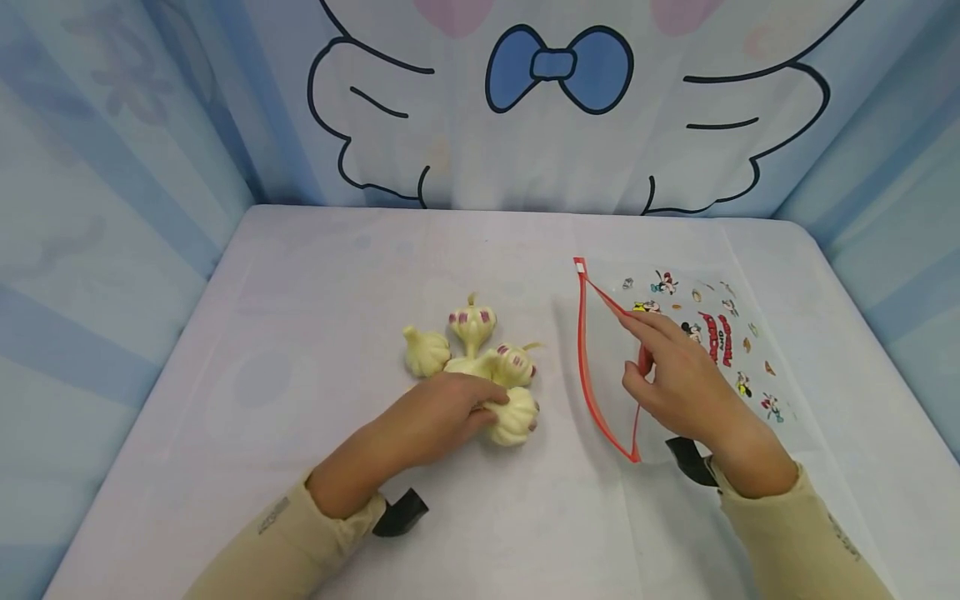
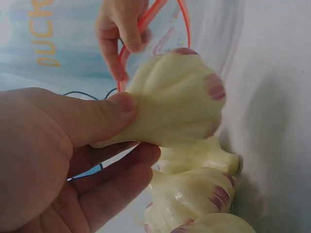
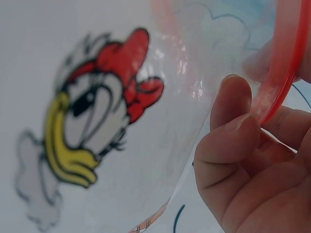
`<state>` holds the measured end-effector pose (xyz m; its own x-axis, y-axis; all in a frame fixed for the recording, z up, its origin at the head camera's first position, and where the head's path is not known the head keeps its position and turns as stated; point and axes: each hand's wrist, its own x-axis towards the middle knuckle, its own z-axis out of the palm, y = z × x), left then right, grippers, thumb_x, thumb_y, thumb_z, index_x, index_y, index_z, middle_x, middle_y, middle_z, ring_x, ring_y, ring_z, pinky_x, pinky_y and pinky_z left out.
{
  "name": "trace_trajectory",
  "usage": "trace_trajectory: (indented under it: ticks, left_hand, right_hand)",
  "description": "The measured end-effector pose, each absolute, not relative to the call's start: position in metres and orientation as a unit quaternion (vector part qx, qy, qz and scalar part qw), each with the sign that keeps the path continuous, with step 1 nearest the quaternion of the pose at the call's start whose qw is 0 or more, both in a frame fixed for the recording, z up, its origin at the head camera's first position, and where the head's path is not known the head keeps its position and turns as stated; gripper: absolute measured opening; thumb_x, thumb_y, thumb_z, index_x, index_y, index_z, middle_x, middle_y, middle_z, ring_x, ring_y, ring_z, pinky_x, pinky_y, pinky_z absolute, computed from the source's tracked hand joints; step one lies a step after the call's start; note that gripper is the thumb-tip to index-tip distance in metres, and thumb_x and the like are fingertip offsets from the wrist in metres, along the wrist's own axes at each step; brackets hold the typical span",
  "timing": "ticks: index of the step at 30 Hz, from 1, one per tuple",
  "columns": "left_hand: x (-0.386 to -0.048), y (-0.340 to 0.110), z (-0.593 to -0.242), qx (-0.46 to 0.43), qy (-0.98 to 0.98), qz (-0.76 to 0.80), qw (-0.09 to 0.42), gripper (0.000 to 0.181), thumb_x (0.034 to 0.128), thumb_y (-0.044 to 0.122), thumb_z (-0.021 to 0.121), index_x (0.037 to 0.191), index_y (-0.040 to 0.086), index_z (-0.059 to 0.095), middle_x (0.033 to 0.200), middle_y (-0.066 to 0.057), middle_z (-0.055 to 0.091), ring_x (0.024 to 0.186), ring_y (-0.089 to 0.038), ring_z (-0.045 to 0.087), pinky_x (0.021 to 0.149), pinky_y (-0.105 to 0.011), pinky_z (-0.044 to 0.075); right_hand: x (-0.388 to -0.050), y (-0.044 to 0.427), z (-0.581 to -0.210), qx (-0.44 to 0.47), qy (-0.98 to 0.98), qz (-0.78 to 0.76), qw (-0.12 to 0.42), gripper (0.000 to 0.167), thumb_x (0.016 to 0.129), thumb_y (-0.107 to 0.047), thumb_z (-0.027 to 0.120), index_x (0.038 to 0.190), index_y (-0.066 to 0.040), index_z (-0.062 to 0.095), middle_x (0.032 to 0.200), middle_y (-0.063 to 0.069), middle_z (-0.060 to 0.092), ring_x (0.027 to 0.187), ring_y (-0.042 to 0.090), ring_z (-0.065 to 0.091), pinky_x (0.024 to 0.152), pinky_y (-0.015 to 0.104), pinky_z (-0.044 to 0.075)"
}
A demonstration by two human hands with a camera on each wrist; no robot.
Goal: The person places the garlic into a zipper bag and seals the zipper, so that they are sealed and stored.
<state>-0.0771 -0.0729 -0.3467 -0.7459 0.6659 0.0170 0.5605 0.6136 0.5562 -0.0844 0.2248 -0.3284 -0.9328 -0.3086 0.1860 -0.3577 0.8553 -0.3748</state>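
A garlic bulb [image 1: 514,417] is pinched between the thumb and fingers of my left hand [image 1: 431,421], beside several other bulbs [image 1: 472,325] grouped on the table. In the left wrist view the held bulb [image 2: 177,99] shows purple streaks, and my left thumb presses its neck. To the right, a clear bag with cartoon prints [image 1: 716,337] stands with its red-edged mouth spread apart, facing the garlic. My right hand [image 1: 686,383] pinches the bag's right red edge. The right wrist view shows my right fingers [image 3: 233,131] at the red rim [image 3: 286,63], by a printed duck.
A pale cloth covers the table [image 1: 300,283]. Behind it hangs a light curtain [image 1: 555,158] with a blue bow print, and blue-and-white curtains [image 1: 90,250] stand at both sides. A black strap piece [image 1: 401,512] hangs by the left cuff, another [image 1: 692,461] by the right.
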Motion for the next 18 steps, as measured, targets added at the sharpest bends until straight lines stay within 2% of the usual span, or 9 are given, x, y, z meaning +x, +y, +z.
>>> trace_trajectory:
  ticks: [3,10,18]
  left_hand:
    - [-0.078,-0.072,-0.345,0.346,0.890,0.286,0.075,0.025,0.0942,0.013,0.071,0.117,0.004,0.072,0.114,-0.004,0.072,0.105,-0.020,0.067,0.090,-0.033,0.052]
    - [-0.081,-0.071,-0.342,0.335,0.873,0.353,0.034,0.027,0.0933,0.014,0.073,0.118,0.003,0.071,0.108,-0.005,0.072,0.087,-0.012,0.069,0.077,-0.022,0.054]
    - [-0.092,-0.063,-0.340,0.341,0.850,0.401,0.003,0.022,0.0922,0.013,0.074,0.112,0.003,0.072,0.099,-0.002,0.072,0.082,-0.009,0.066,0.075,-0.018,0.053]
  right_hand:
    - [-0.084,0.224,-0.329,0.175,-0.961,0.203,0.064,0.056,0.086,-0.004,0.066,0.140,0.005,0.054,0.131,0.018,0.052,0.079,0.020,0.053,0.062,0.033,0.048]
    - [-0.083,0.223,-0.329,0.180,-0.960,0.199,0.075,0.056,0.086,-0.003,0.066,0.140,0.004,0.054,0.132,0.017,0.052,0.078,0.019,0.052,0.061,0.032,0.049]
    - [-0.083,0.222,-0.327,0.185,-0.958,0.203,0.079,0.056,0.085,-0.003,0.067,0.139,0.005,0.054,0.134,0.020,0.052,0.078,0.020,0.052,0.061,0.034,0.047]
